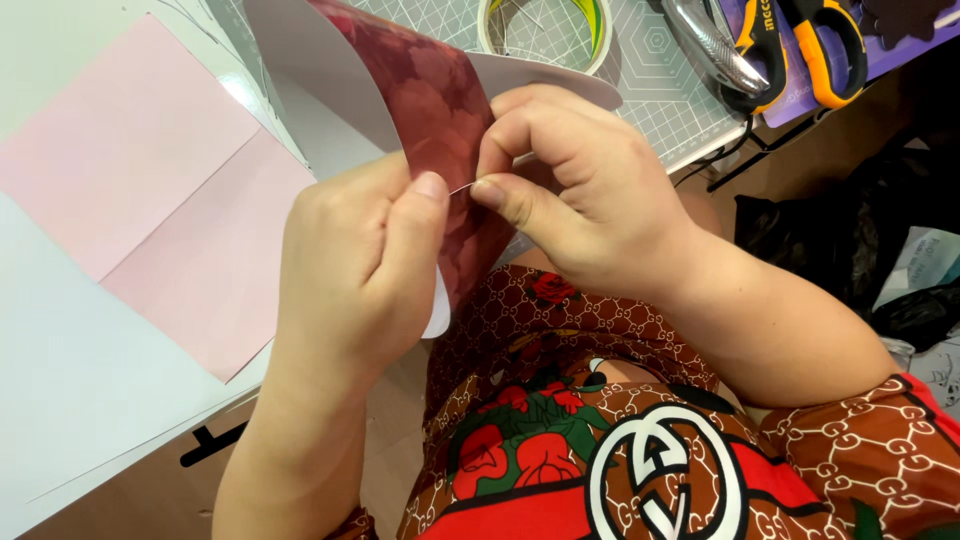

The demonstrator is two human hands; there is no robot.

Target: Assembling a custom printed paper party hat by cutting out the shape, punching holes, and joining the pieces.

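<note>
My left hand (355, 265) and my right hand (580, 190) pinch the same curled sheet of paper (425, 95), dark red with a floral print on one face and white on the other. The thumbs and forefingers meet at the sheet's near edge, just above my lap. The sheet bends upward and away from me, its white back showing at the top left and right.
A pink folded sheet (150, 200) and white paper (70, 380) lie on the table at left. A roll of tape (545, 30) sits on a green cutting mat (660, 70), with orange-handled scissors (800, 45) and a metal tool (715, 45) at the top right.
</note>
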